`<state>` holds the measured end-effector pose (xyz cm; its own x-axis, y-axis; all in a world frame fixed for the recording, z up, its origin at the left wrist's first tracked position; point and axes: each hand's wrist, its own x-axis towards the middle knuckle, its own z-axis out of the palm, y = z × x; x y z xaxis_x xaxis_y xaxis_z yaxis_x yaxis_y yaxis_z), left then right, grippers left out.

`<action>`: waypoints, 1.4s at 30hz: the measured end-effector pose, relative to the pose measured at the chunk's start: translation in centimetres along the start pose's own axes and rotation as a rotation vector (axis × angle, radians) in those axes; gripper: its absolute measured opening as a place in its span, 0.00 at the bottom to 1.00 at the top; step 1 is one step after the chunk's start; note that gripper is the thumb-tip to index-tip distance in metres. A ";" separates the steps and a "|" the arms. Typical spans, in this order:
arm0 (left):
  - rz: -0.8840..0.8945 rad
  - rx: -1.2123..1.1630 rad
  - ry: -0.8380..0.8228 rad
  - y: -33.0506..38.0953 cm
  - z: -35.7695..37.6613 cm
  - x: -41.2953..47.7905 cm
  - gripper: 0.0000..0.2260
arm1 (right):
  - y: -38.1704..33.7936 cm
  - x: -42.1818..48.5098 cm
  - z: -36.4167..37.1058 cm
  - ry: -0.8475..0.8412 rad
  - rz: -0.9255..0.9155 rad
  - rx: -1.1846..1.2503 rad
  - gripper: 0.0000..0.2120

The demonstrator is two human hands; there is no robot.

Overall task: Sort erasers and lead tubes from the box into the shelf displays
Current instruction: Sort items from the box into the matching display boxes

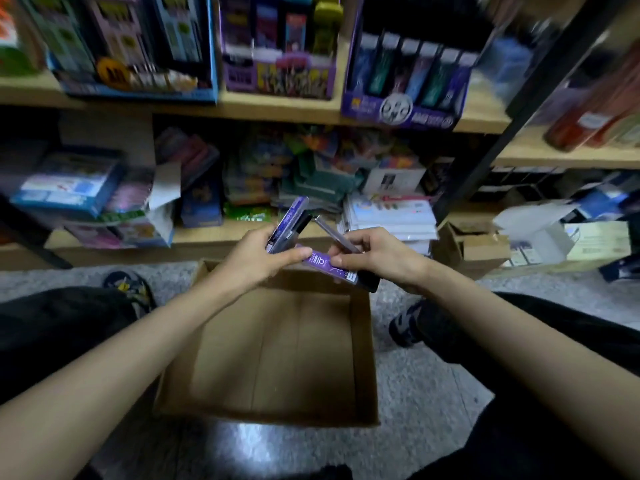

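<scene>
An open cardboard box sits on the floor between my knees, and its inside looks bare. Above its far edge, my left hand grips a few purple and black lead tubes fanned upward. My right hand pinches a grey lead tube between its fingers and also holds a flat purple lead tube pack with a black end. The two hands nearly touch at the purple pack. Shelf displays of stationery stand on the wooden shelf above.
The lower shelf carries piled packets and boxes. A black shelf post rises at the right. Small open cartons sit on the floor at the right. My shoes and dark trouser legs flank the box.
</scene>
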<state>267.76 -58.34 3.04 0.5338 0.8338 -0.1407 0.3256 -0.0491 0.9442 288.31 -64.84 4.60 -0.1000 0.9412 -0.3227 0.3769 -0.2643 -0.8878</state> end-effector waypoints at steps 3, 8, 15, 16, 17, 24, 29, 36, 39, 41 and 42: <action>0.013 -0.059 -0.098 3.2 -1.7 0.3 0.09 | -3.3 -0.6 -1.6 -0.009 -0.085 -0.057 0.04; 0.027 -0.075 -0.159 7.6 -4.1 1.1 0.09 | -7.4 -1.5 -4.0 0.066 -0.212 -0.096 0.07; 0.049 -0.222 0.110 9.4 -6.2 3.7 0.12 | -9.4 -2.0 -10.3 0.333 -0.217 -0.214 0.02; 0.052 -0.267 0.141 9.5 -6.3 4.1 0.12 | -9.4 -1.9 -11.2 0.347 -0.162 -0.196 0.03; 0.056 -0.301 0.173 9.6 -6.4 4.5 0.13 | -9.4 -2.0 -12.1 0.355 -0.107 -0.148 0.08; 0.082 -0.439 0.317 10.2 -5.9 7.4 0.08 | -10.8 -1.9 -17.1 0.520 -0.235 -0.233 0.06; 0.177 -0.410 0.369 11.3 -5.5 8.6 0.08 | -12.8 0.0 -18.4 0.701 -0.323 -0.314 0.08; 0.199 -0.425 0.440 11.4 -5.6 9.4 0.07 | -15.1 1.8 -17.1 0.749 -0.432 -0.509 0.09; 0.227 -0.418 0.431 11.3 -5.3 9.3 0.05 | -15.1 2.4 -16.5 0.746 -0.404 -0.436 0.10; 0.231 -0.418 0.432 11.3 -5.3 9.3 0.04 | -14.9 2.7 -16.2 0.791 -0.368 -0.422 0.15; 0.228 -0.421 0.435 11.2 -5.3 9.3 0.05 | -14.8 2.9 -16.0 0.829 -0.353 -0.451 0.17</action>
<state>272.21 -48.24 13.91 0.1591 0.9790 0.1275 -0.1399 -0.1054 0.9845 297.16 -54.87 22.11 0.3341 0.8449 0.4178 0.7801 0.0010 -0.6257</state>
